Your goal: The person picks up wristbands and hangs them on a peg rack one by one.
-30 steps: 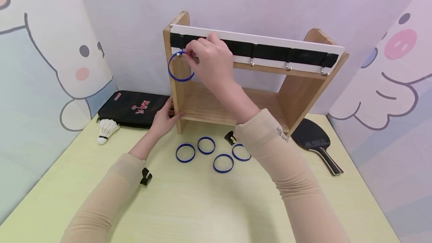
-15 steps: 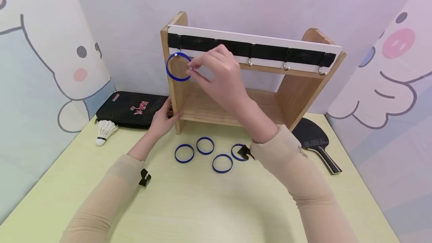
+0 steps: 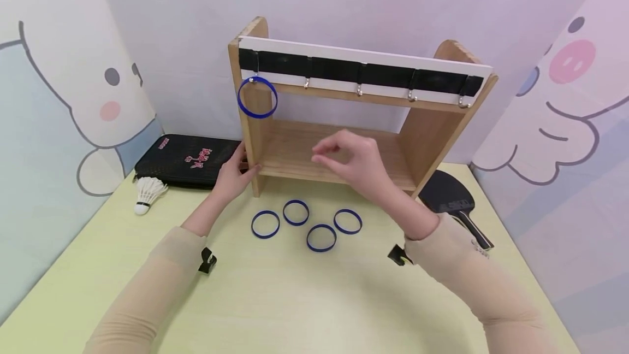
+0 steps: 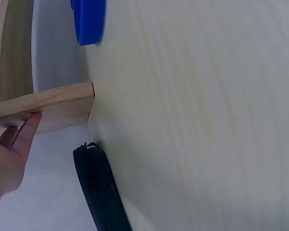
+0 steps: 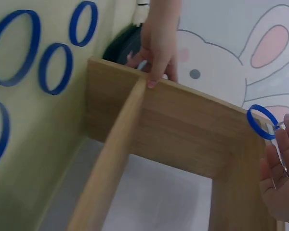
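Note:
A blue ring (image 3: 257,117) hangs from the leftmost metal hook on the white board (image 3: 339,51) of a wooden shelf (image 3: 324,149). More silver hooks (image 3: 360,90) line the black strip to its right. My left hand (image 3: 230,180) rests against the shelf's left side panel, its thumb at the front edge; the left wrist view shows straight fingers (image 4: 28,132) touching the panel's outer face. In front of the shelf, my right hand (image 3: 357,161) is in the air with fingers loosely bent and nothing held. Several other blue rings (image 3: 321,250) lie on the table below.
A black zip case (image 3: 177,160) lies left of the shelf, behind a shuttlecock (image 3: 149,193). On the right, a black table tennis bat (image 3: 447,195) lies partly beneath the right sleeve in this view. Walls with cartoon animals enclose the table (image 3: 275,299).
My right hand has let go of the blue ring, now hanging on the left hook, and moved down and right. The left hand stays at the shelf's side.

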{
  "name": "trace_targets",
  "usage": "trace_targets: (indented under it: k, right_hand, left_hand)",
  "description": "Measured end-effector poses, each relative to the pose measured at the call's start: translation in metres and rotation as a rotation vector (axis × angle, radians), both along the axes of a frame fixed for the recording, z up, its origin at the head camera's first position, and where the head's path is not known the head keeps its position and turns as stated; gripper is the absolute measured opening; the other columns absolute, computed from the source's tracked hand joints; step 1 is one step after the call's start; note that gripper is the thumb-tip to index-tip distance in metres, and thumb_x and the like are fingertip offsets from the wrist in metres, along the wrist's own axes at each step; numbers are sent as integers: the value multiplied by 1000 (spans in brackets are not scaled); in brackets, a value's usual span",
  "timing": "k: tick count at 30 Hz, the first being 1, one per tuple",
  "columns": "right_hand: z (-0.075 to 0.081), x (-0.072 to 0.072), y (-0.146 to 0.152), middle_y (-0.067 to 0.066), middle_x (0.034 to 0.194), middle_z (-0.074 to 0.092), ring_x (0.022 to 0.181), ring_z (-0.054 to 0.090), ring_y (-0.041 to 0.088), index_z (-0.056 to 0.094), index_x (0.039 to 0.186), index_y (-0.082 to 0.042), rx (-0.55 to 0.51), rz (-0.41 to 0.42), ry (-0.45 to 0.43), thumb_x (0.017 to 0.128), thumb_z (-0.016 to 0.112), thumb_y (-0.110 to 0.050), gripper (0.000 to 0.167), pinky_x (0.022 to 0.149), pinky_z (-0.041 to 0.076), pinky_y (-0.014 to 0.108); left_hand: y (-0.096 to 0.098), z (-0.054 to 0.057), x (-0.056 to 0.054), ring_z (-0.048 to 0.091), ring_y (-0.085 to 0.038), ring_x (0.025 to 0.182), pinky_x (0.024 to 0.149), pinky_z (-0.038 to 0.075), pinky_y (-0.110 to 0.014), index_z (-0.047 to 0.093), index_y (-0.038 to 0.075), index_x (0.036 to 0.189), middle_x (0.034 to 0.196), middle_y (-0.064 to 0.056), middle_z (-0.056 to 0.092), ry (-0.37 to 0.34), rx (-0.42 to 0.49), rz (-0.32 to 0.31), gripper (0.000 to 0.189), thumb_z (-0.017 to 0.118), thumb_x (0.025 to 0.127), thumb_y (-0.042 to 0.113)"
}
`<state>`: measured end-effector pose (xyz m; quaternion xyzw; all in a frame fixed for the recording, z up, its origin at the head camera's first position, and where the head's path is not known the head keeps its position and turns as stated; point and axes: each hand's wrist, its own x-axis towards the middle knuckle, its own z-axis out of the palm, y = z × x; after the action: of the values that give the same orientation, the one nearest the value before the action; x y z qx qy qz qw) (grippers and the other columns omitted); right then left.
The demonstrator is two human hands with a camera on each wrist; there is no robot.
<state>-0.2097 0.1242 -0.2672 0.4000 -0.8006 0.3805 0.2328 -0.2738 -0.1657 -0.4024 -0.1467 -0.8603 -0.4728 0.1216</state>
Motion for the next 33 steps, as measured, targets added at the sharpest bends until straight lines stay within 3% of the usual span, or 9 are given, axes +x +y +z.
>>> trace_targets:
  k: [6, 14, 18, 24, 33]
  right_hand:
    - [-47, 5, 18, -3, 90, 69, 85, 62, 8, 71, 92, -11, 100, -59, -226, 80, 74, -15, 13, 77, 55, 29]
    - [-105, 12, 31, -9, 85, 68, 76, 58, 7, 72, 89, -14, 142, -75, -380, 80, 76, -17, 9, 65, 52, 25]
    - [-128, 12, 34, -9, 79, 66, 71, 56, 7, 73, 86, -15, 230, -91, -426, 78, 77, -15, 9, 62, 51, 24]
    - [-149, 10, 35, -10, 72, 62, 65, 53, 11, 72, 81, -13, 369, -132, -460, 76, 78, -16, 9, 57, 44, 19]
    - [-158, 6, 38, -8, 67, 61, 60, 50, 5, 68, 82, -11, 411, -142, -540, 78, 77, -14, 10, 54, 43, 18]
  left_hand:
    - [0, 1, 1, 56, -40, 111, 84, 52, -53, 16, 20, 152, 136, -22, 47, 3, 0, 7, 74, 59, 92, 19]
    - [1, 2, 4, 56, -40, 110, 84, 52, -53, 17, 17, 152, 135, -23, 48, 4, 4, 18, 74, 60, 92, 18]
    - [1, 2, 3, 56, -40, 110, 84, 52, -53, 18, 18, 152, 135, -23, 48, 5, 2, 23, 73, 60, 92, 18]
    - [1, 1, 2, 55, -41, 113, 85, 52, -53, 17, 21, 152, 138, -22, 45, -12, -3, 27, 73, 59, 93, 22]
    - [1, -1, 4, 53, -40, 116, 88, 50, -54, 17, 25, 152, 140, -21, 43, -34, 33, 20, 72, 59, 93, 25]
